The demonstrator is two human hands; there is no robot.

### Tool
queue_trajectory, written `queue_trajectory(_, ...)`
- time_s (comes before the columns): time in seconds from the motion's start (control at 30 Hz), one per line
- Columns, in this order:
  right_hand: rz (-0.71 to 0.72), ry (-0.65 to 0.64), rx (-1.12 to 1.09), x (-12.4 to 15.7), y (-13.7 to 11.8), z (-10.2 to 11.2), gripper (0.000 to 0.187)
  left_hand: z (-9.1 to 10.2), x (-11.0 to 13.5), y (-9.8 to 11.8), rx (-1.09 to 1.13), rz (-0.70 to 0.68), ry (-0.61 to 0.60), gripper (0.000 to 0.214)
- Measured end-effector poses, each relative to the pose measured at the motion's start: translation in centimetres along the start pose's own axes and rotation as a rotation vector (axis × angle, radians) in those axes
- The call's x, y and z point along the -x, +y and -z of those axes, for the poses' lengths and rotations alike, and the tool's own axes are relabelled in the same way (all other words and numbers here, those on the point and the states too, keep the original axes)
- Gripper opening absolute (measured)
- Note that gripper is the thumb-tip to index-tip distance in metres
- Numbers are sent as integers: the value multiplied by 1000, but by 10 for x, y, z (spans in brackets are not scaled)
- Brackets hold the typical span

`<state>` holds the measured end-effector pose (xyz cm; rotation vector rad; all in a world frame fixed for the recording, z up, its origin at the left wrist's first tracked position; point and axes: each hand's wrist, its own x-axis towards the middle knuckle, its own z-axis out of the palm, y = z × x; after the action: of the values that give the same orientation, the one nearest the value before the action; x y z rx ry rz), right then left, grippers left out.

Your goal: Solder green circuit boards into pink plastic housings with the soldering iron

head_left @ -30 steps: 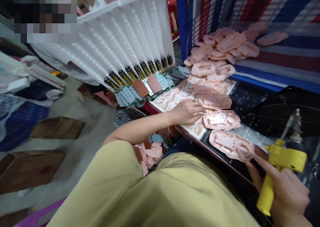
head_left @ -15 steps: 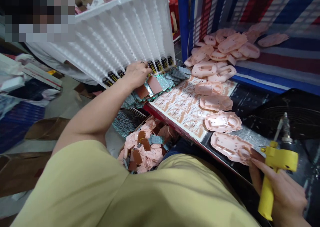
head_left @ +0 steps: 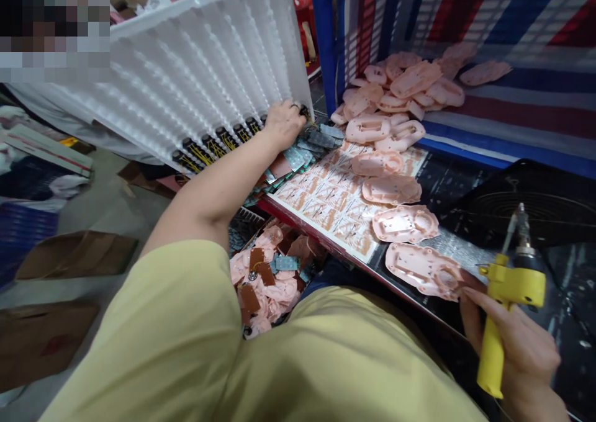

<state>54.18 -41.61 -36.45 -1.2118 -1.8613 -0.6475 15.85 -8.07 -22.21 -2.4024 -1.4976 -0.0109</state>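
Note:
My left hand (head_left: 284, 123) reaches far forward to the bottom edge of a white foam tray (head_left: 205, 80), where a row of black cylindrical parts (head_left: 218, 139) stands. Its fingers curl down onto the parts at the tray's right end; what they hold is hidden. My right hand (head_left: 516, 347) is wrapped round the handle of a yellow electric screwdriver (head_left: 505, 304), bit pointing up. Its fingertips touch the nearest pink plastic shell (head_left: 421, 268) lying on the table. More pink shells (head_left: 395, 189) lie in a row beyond it.
A heap of pink shells (head_left: 410, 87) sits at the back by a blue post (head_left: 326, 37). Small circuit boards (head_left: 302, 155) lie below the tray. A printed sheet (head_left: 326, 205) covers the table. A box of pink and brown scraps (head_left: 270, 279) sits by my lap. Cardboard boxes (head_left: 74, 254) lie on the floor.
My left hand left the pink shells, went to the foam tray and slid right along the row of black parts. My right hand kept the screwdriver, shifting slightly.

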Motion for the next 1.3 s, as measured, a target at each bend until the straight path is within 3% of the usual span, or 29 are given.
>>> queue_trajectory(0.17,-80,-25,27,4,-2,0,36,0,-8,-8,69,26,14,33)
queue_trajectory(0.27,-127,-79,61,9,-4,0,24,17,0,-8,160,103,105,32)
queue_trajectory(0.37,-127,-65,73,13,-3,-1,24,35,16,11,374,118,194,32)
queue_trajectory(0.5,-141,-56,16,10,-4,0,39,47,49,63,919,89,179,44)
queue_trajectory(0.63,-290,-82,-400,-11,-17,0,51,48,84,128,1453,32,-75,50)
queue_trajectory(0.8,-332,-63,-684,-48,-33,-1,44,39,121,202,1888,-19,-399,40)
queue_trajectory(0.93,-362,29,-630,-58,-46,3,28,23,139,240,2072,72,-486,44)
queue_trajectory(1.0,-393,80,-566,-56,-52,7,20,16,144,245,2056,63,-439,43)
queue_trajectory(1.1,-434,149,-496,-51,-55,12,19,11,150,239,1822,-59,-187,36)
queue_trajectory(1.23,-435,177,-443,-47,-56,12,21,19,158,233,1548,-248,71,31)
queue_trajectory(1.3,-402,168,-409,-47,-58,11,21,25,159,236,1554,-241,133,29)
